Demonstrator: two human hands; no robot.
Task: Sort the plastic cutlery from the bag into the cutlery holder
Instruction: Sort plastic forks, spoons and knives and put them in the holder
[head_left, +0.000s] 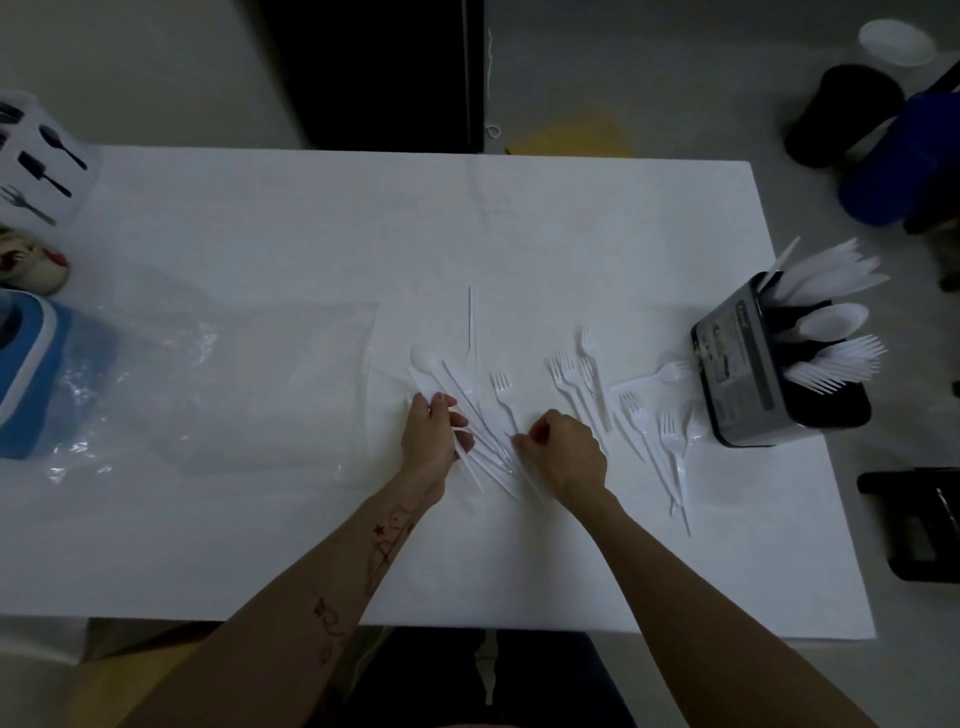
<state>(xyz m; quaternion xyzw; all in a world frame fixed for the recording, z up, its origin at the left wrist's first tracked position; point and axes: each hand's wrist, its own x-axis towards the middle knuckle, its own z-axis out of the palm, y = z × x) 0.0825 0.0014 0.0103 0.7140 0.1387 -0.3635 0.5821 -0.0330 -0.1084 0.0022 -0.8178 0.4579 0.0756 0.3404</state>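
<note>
Table (260, 545) in white, seen from above, is filling most of the view. At its far left edge a card (44, 161) printed with black cutlery shapes is standing, and below it a blue and white object (31, 374) is sitting partly under a clear bag (223, 395), which is lying flat and crumpled on the left half of the table. Near the middle, a left hand (431, 441) is gripping a fanned bunch of knives (467, 405), fingers and thumb curling round them; a spoon (423, 361) is lying at the bunch's far end. Just right, a right hand (569, 452) is resting knuckles up, its fingers curling in and pinching at the near ends of the same bunch; exactly which piece it is holding cannot be told. Between the hands a single fork (503, 389) is lying. Further right, loose forks (576, 379) are lying scattered. Near the right edge a dark holder (748, 374) is standing, with knives, spoons and forks sticking out of separate compartments. Beyond the table, a black bin (841, 114) is standing on the floor.
</note>
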